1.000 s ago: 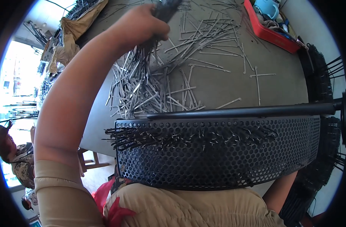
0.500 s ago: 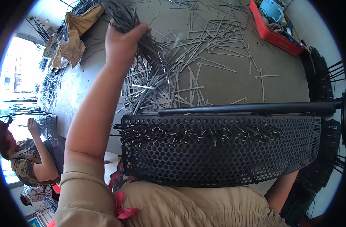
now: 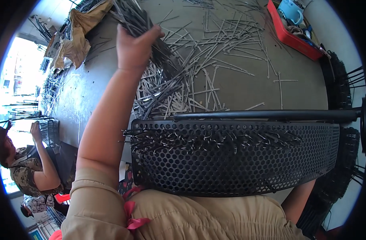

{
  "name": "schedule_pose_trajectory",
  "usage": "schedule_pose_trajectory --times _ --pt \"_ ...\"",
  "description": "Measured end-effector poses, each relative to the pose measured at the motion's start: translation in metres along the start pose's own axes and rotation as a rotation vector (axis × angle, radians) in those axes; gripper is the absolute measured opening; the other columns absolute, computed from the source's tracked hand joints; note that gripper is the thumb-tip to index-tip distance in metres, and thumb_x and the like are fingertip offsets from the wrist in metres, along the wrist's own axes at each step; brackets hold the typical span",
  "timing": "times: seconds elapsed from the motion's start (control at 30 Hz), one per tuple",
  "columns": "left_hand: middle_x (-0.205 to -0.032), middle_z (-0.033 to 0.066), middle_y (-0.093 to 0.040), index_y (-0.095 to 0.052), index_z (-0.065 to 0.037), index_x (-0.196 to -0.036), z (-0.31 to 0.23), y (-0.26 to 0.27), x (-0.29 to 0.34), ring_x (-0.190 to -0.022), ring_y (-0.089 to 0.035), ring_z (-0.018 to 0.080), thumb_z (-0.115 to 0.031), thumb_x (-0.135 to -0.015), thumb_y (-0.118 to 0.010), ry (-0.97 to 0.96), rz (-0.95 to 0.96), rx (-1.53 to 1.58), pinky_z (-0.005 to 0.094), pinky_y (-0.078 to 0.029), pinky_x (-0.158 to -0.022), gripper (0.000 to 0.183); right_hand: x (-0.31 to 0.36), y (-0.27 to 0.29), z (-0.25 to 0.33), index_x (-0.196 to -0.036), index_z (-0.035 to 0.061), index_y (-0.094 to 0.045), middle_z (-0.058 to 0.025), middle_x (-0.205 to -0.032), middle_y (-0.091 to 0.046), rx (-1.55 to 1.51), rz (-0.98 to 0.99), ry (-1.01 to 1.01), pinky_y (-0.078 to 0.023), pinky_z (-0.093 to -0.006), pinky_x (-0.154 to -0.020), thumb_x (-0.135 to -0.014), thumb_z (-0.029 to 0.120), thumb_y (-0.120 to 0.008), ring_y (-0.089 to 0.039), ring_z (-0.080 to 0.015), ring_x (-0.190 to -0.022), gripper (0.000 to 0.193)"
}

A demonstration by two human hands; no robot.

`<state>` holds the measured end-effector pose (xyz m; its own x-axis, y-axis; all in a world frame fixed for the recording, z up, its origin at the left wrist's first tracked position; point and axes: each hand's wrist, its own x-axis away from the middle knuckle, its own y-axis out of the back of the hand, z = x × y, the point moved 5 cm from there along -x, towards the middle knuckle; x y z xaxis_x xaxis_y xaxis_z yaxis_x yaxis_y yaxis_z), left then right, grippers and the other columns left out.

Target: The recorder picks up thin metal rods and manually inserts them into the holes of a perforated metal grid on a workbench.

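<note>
My left hand (image 3: 139,45) is reached forward over the table, closed round a thick bundle of dark flat metal strips (image 3: 131,19). The bundle's lower ends are over a heap of loose grey metal strips (image 3: 171,94), and I cannot tell whether they touch it. A curved black perforated metal panel (image 3: 231,170) lies across my lap. Along its upper part runs a row of short dark bent metal ends (image 3: 215,141). My right forearm (image 3: 299,202) goes under the panel's right end, and the panel hides that hand.
A black bar (image 3: 267,115) crosses just beyond the panel. More strips with holed ends (image 3: 241,36) are scattered over the grey table. A red tray (image 3: 289,38) holding a blue mug (image 3: 289,11) stands far right; torn brown paper (image 3: 81,34) lies far left. Another person (image 3: 35,168) sits left.
My left hand and forearm have shifted slightly right, carrying the bundle along. The panel's left end has also moved a little to the right.
</note>
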<state>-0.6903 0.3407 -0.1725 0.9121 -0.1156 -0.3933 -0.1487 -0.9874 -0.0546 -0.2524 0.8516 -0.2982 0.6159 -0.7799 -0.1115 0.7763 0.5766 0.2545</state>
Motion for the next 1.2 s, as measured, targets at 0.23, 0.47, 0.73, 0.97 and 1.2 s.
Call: schedule_pose_trajectory --times 0.23,0.47,0.73,0.97,1.2 --pt "-0.093 0.0067 -0.070 -0.056 0.001 -0.112 0.042 0.008 0.017 -0.083 -0.066 0.0142 -0.004 -0.071 -0.080 0.253 0.036 -0.182 0.0278 -0.053 -0.080 0.048 0.003 -0.003 -0.006 -0.146 0.0034 -0.039 -0.0158 -0.146 -0.044 -0.088 -0.012 -0.027 -0.040 -0.0421 -0.108 -0.100 0.040 -0.034 -0.046 -0.0325 -0.131 0.059" --pt "-0.093 0.0082 -0.069 -0.041 0.002 -0.130 0.012 -0.004 0.020 -0.091 -0.067 0.0167 0.004 -0.076 -0.075 -0.019 0.040 -0.014 0.0297 -0.053 -0.087 0.064 0.008 0.006 -0.012 -0.146 0.0033 -0.038 -0.0160 -0.146 -0.044 -0.162 -0.044 -0.055 -0.041 -0.0424 -0.108 -0.100 0.040 -0.032 -0.047 -0.0327 -0.130 0.059" --pt "-0.096 0.0100 -0.072 -0.068 0.001 -0.094 0.043 0.009 0.019 -0.088 -0.069 0.0163 -0.001 -0.074 -0.075 0.265 -0.017 -0.008 0.0286 -0.053 -0.083 0.021 0.009 0.007 -0.017 -0.146 0.0030 -0.038 -0.0161 -0.146 -0.044 -0.264 -0.063 -0.077 -0.042 -0.0426 -0.107 -0.101 0.041 -0.031 -0.047 -0.0331 -0.130 0.059" --pt "-0.087 0.0090 -0.068 -0.052 0.005 -0.117 0.023 -0.003 0.014 -0.093 -0.069 0.0230 0.009 -0.080 -0.066 0.007 0.167 -0.131 0.0357 -0.053 -0.088 0.040 0.017 0.017 -0.024 -0.146 0.0029 -0.038 -0.0163 -0.146 -0.045 -0.339 -0.087 -0.109 -0.042 -0.0429 -0.107 -0.101 0.042 -0.029 -0.048 -0.0334 -0.129 0.060" --pt "-0.088 0.0066 -0.071 -0.070 0.000 -0.092 0.044 -0.004 0.025 -0.080 -0.066 0.0159 -0.008 -0.075 -0.076 0.342 0.085 -0.174 0.0299 -0.051 -0.075 0.019 0.023 0.023 -0.026 -0.146 0.0027 -0.038 -0.0164 -0.145 -0.045 -0.423 -0.103 -0.134 -0.043 -0.0431 -0.106 -0.101 0.042 -0.028 -0.048 -0.0337 -0.129 0.060"
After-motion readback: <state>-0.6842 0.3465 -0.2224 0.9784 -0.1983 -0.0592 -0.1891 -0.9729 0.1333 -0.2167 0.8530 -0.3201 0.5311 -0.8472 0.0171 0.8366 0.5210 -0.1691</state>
